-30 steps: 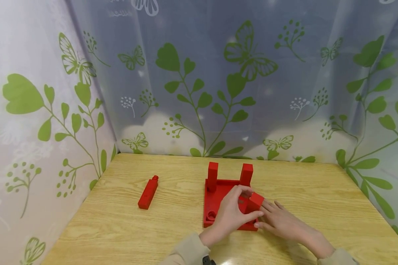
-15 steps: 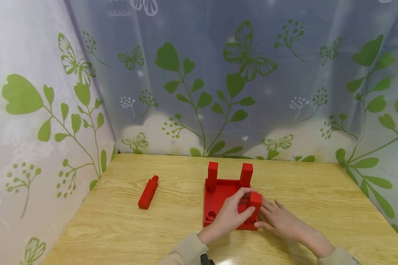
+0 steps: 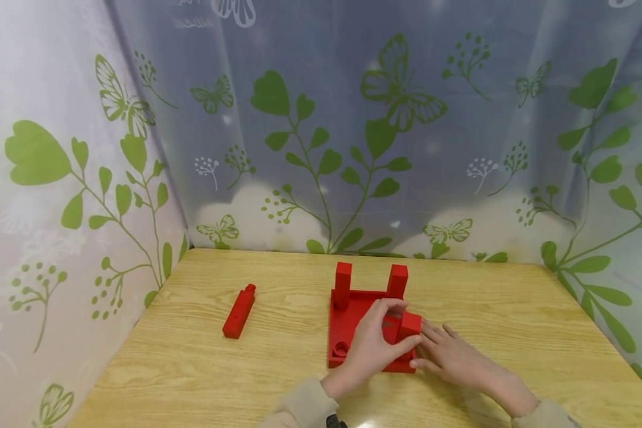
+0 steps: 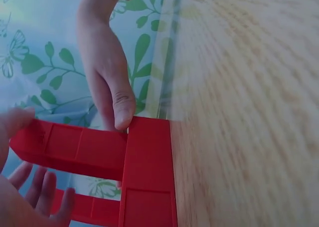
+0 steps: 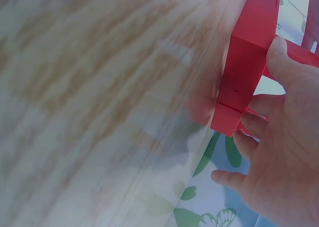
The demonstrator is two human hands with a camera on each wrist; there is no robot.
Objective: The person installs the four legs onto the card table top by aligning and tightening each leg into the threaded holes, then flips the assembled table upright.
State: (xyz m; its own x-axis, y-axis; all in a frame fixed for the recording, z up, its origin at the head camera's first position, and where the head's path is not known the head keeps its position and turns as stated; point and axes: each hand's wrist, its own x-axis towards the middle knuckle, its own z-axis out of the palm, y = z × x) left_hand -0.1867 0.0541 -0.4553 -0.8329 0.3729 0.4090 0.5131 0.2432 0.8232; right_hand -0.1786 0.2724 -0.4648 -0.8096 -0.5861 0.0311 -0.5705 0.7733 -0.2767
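A red square panel [image 3: 348, 326] with a raised rim lies on the table. Two square-sided red legs stand at its far corners, the far-left leg [image 3: 343, 286] and the far-right leg [image 3: 398, 282]. My left hand [image 3: 370, 343] curves around the near-right leg [image 3: 409, 324], thumb along its near side and fingers spread behind it. That leg leans slightly over its corner. My right hand [image 3: 457, 359] holds the panel's right side, its thumb [image 5: 279, 52] against the panel edge. The near-left corner shows a round socket [image 3: 340, 348].
A loose red leg [image 3: 239, 312] with a knobbed end lies on the wooden table [image 3: 182, 368] to the left. Curtains [image 3: 321, 178] printed with leaves and butterflies enclose the back and sides.
The near-right leg stands straight half a second ago and leans now, its top face turned. My left fingers have opened slightly away from it. My right hand stays in place.
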